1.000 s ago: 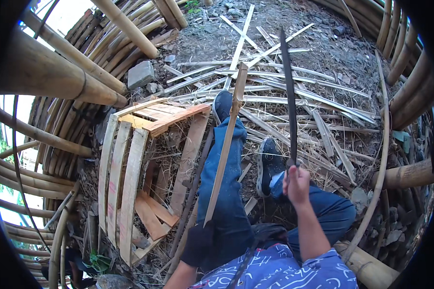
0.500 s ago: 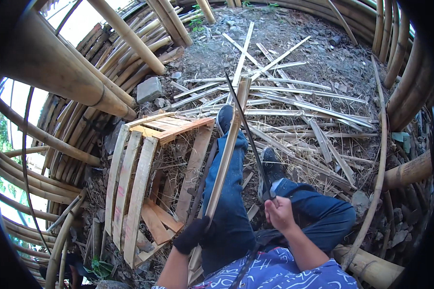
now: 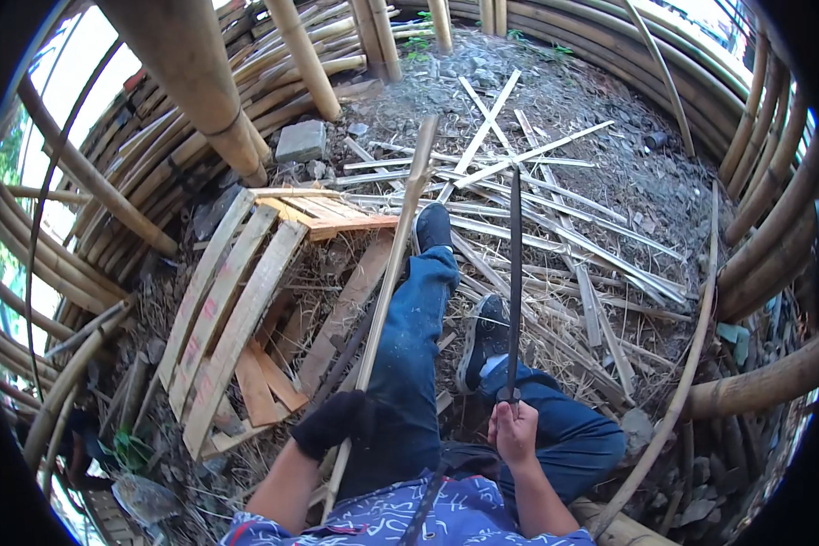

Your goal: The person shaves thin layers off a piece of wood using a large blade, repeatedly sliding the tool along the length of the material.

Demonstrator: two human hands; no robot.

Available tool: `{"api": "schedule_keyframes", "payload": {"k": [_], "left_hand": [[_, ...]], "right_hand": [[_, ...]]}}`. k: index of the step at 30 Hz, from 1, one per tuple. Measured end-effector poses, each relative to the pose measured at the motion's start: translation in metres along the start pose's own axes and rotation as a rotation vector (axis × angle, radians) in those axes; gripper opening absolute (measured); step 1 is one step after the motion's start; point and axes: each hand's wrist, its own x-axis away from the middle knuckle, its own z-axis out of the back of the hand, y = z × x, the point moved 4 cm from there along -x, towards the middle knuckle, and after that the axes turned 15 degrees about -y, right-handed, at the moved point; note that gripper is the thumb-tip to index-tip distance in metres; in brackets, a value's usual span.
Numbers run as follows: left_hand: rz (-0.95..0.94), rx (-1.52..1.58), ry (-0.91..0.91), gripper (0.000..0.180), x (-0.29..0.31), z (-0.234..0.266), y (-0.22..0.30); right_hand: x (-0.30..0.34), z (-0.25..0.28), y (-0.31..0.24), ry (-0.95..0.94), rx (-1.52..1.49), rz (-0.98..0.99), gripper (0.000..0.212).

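Observation:
My left hand [image 3: 329, 426], in a black glove, is closed round the lower part of a long split bamboo strip [image 3: 393, 264]. The strip slants up and away over my left leg, its far end raised above the ground. In my bare right hand [image 3: 515, 431] is the handle of a long machete [image 3: 515, 282]. Its narrow dark blade points nearly straight away from me, to the right of the strip and apart from it. The glove's fingers are partly hard to make out.
A wooden crate [image 3: 232, 309] lies tipped at my left. Many split bamboo strips [image 3: 537, 241] are strewn crosswise beyond my feet. Thick bamboo poles [image 3: 187, 82] rise at the left, with a grey block [image 3: 301, 142] near them. Another bamboo pole [image 3: 696, 391] runs along my right.
The machete has swung from slanting left across the strip to nearly straight ahead, clear of it. The strip has turned in my left hand, showing its outer side. The view has shifted.

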Motion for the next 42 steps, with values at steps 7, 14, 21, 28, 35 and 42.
{"api": "schedule_keyframes", "payload": {"k": [7,14,21,28,35,42], "left_hand": [[0.295,-0.568,0.07,0.05,-0.032,-0.037,0.014],[0.328,-0.462,0.102,0.041,-0.059,-0.077,0.023],[0.017,-0.723,0.083,0.035,-0.072,-0.103,0.014],[0.063,-0.883,0.06,0.04,-0.06,-0.112,0.025],[0.106,-0.877,0.087,0.035,-0.032,-0.095,0.0],[0.153,-0.779,0.184,0.036,-0.035,-0.084,-0.002]], "right_hand": [[0.02,0.013,-0.003,0.038,0.116,0.016,0.048],[0.016,0.001,-0.029,0.111,0.055,0.127,0.028],[-0.007,-0.023,-0.073,0.192,-0.106,0.252,0.025],[-0.006,-0.011,-0.072,0.333,0.048,0.227,0.023],[-0.006,0.003,-0.083,0.414,0.085,0.274,0.023],[0.003,0.011,-0.067,0.249,0.121,0.165,0.021]]}}
